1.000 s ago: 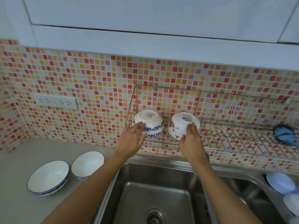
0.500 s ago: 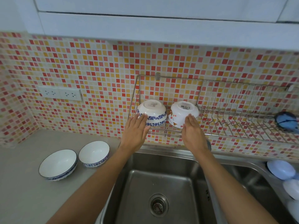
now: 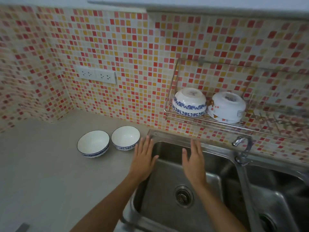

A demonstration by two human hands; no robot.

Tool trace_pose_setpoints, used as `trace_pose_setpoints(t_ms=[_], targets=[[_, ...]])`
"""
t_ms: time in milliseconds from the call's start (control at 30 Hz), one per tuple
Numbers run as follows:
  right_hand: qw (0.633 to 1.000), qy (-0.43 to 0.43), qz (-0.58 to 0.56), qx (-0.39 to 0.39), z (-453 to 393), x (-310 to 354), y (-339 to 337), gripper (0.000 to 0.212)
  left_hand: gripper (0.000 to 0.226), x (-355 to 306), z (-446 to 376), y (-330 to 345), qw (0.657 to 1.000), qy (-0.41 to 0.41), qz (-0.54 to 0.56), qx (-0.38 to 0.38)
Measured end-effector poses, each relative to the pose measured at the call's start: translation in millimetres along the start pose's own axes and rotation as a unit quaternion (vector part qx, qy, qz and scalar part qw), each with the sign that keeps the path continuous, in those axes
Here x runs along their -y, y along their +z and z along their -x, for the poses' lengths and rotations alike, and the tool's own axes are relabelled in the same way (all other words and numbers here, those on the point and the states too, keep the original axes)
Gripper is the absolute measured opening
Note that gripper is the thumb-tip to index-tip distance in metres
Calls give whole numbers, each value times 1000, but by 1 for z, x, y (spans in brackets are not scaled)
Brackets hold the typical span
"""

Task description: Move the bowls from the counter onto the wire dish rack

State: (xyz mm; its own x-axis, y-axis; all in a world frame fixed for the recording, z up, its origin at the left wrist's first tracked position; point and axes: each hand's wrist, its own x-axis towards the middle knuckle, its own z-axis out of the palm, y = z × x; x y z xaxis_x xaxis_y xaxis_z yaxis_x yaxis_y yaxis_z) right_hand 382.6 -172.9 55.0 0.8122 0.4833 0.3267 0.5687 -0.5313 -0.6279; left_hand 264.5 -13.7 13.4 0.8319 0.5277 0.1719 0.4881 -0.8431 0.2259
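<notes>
Both grips are wide and empty: the left hand [image 3: 144,158] is spread flat, fingers together, over the left rim of the sink [image 3: 168,195], and the right hand [image 3: 194,162] is spread the same way above the basin, palms down, touching nothing that can be seen. Just left of the left hand, two bowls stand upright on the grey tabletop [image 3: 41,173], side by side and all but touching: the near-left bowl [image 3: 93,144] is the wider, the right bowl [image 3: 125,137] sits close to the sink's corner. Both are white inside with blue pattern outside. Farther off and to the right, the rack [image 3: 209,121] hangs on the tiled wall above the sink. On its left end two bowls rest upside down, next to each other: a blue-banded bowl [image 3: 189,102] on the left and a white bowl [image 3: 226,107] with orange marks on the right. A tap [image 3: 242,144] rises at the sink's far right. A socket [image 3: 97,74] is on the wall, far left.
</notes>
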Motion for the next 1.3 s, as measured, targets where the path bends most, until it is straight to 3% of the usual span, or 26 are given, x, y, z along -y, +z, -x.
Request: trace_pose_setpoints(t_ms=[133,233,400,667,833,933,1067,1200,1300], targets=[[991,54,-41,113,23,16,60,50,89,55,14,-10,998,-47,34,36],[983,73,-39,166,23,46,92,47,66,97,7,-25,994,-86,65,33],[971,112,-63,200,5,91,140,47,58,149,-22,-38,991,-108,85,4],[951,201,-45,232,-32,124,202,64,60,200,-88,-27,991,-102,22,77],[930,272,-61,238,-49,128,229,59,50,216,-123,-11,982,-103,-14,155],[908,333,-107,232,-50,128,242,44,48,220,-130,1,983,-96,-7,156],[887,394,-158,180,-50,126,245,39,40,219,-134,5,983,-98,17,153],[893,394,-150,158,-41,118,227,32,36,209,-133,0,983,-86,95,131],[897,388,-153,145,-30,109,206,37,36,193,-122,-10,961,-105,232,106]])
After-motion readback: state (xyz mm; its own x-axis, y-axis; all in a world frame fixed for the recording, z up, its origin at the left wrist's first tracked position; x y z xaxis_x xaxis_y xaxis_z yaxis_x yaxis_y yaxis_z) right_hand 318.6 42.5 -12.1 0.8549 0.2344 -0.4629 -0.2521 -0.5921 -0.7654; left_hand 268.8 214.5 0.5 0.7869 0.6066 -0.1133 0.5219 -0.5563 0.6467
